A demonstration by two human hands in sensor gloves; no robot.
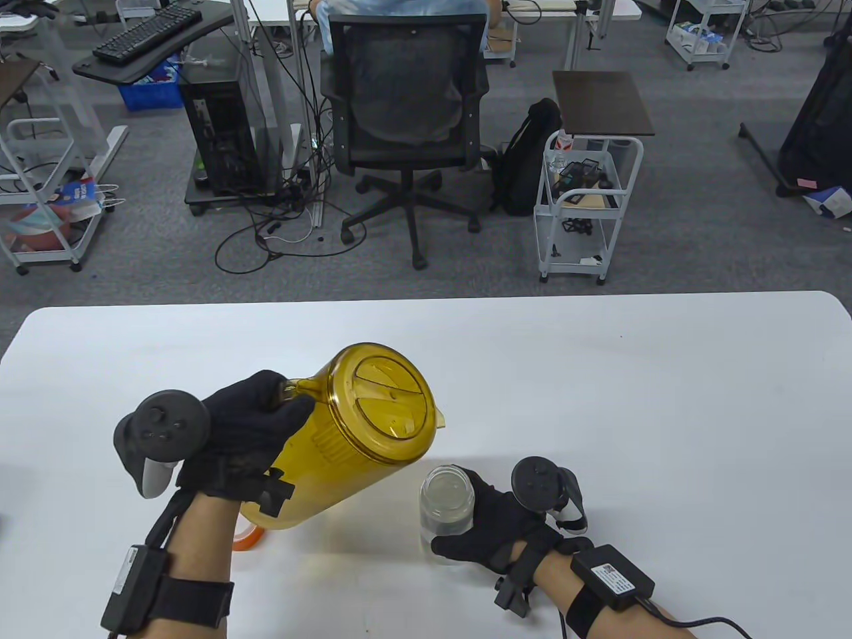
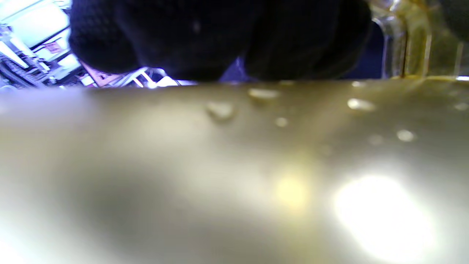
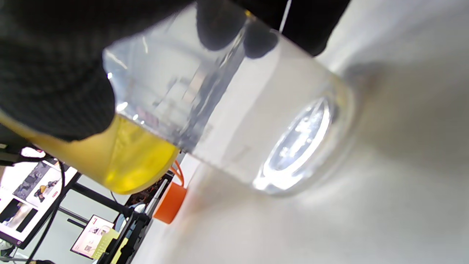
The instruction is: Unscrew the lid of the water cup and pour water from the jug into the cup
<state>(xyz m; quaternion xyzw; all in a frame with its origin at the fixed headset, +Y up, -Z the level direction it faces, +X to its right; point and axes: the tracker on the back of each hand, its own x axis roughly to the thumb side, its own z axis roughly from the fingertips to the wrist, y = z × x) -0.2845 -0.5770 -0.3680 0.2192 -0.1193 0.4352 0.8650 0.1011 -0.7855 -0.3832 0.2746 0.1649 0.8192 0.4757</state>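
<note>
My left hand [image 1: 246,426] grips the handle of the amber jug [image 1: 359,426], which hangs tilted above the table with its lidded top facing up and to the right. Its spout [image 1: 440,419] hangs just above and left of the clear cup [image 1: 447,512]. The cup stands upright and lidless on the white table [image 1: 599,399], holding water. My right hand [image 1: 489,526] is wrapped round its right side. In the left wrist view the jug's wet wall [image 2: 234,165] fills the frame. The right wrist view shows the cup [image 3: 238,110] with my fingers [image 3: 220,22] on it and the jug [image 3: 128,161] behind.
An orange lid [image 1: 245,538] lies on the table under the jug's base, also seen as the orange lid [image 3: 169,201] in the right wrist view. Beyond the table's far edge stand an office chair [image 1: 406,126] and a white cart [image 1: 589,200].
</note>
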